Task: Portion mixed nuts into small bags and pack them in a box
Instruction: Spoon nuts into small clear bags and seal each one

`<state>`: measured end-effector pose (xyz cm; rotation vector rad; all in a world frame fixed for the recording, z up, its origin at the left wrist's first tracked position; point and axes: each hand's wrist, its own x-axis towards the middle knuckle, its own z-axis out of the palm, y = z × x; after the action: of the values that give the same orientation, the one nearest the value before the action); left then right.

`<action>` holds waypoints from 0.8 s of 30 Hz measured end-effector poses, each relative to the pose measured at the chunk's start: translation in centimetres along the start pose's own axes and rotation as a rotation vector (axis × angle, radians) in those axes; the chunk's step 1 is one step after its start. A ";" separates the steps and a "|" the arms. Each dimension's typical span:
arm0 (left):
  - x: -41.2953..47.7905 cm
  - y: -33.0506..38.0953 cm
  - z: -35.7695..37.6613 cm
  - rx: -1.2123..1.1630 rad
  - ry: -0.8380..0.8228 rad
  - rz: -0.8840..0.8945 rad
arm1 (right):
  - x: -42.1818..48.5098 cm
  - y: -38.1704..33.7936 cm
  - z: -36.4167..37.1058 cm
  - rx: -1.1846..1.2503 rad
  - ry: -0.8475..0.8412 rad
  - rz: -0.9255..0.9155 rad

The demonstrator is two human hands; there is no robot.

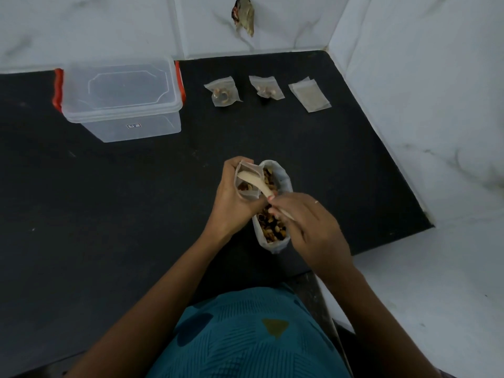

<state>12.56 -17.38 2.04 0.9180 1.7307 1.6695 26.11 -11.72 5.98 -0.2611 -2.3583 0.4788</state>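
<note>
**Spoon tipped into the small bag, over the nut pouch**

Near the counter's [136, 200] front edge, right of middle, both my hands meet above the nut pouch [281, 181]. The pouch lies on the counter with its long axis running front to back and its top open, so the mixed nuts [272, 230] show along its length.

My right hand [305, 222] pinches the spoon [255, 182] handle between thumb and fingertips. The other fingers are loosely curled and hold nothing else.

My left hand [231, 203] has its fingers wrapped round the small bag [245, 193] and holds it upright, mouth up, touching the pouch's left side. A few nuts are already in the bottom of it.

What counts for the next move is how the spoon lies. Its long axis slants from my right hand, at the front right, up to the far left. Its bowl sits inside the mouth of the small bag. The bag is therefore left of and beyond my right hand, with the pouch directly below. I judge a refill to be a short dip down and back.

Along the back edge, right of middle, is a row:
- two filled bags [222, 91]
- a stack of empty bags [309, 95], nearest the right edge

The box [121, 100] stands at the back left, well apart from my hands. Its lid [122, 83] is on and the red clasps are at the sides. My left hand is the nearer one to it. Packing has not begun.
</note>
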 end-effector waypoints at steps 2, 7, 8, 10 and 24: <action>0.1 0.0 0.0 -0.009 0.013 0.010 | -0.2 -0.1 0.0 -0.049 -0.004 -0.035; 0.1 0.1 0.1 -0.051 0.017 -0.022 | -0.8 -0.1 -0.1 -0.111 0.005 -0.077; 0.1 0.2 0.2 -0.060 0.023 -0.027 | -0.9 -0.2 -0.1 -0.122 0.011 -0.086; 0.1 0.3 0.2 -0.071 0.031 -0.029 | -1.2 -0.2 0.0 -0.126 0.010 -0.088; 0.3 -0.3 0.1 -0.032 0.017 -0.062 | -1.4 -0.2 -0.2 0.187 0.130 0.290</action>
<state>12.44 -17.10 1.77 0.8300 1.7205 1.6650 27.26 -12.28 5.30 -0.5341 -2.1406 0.7911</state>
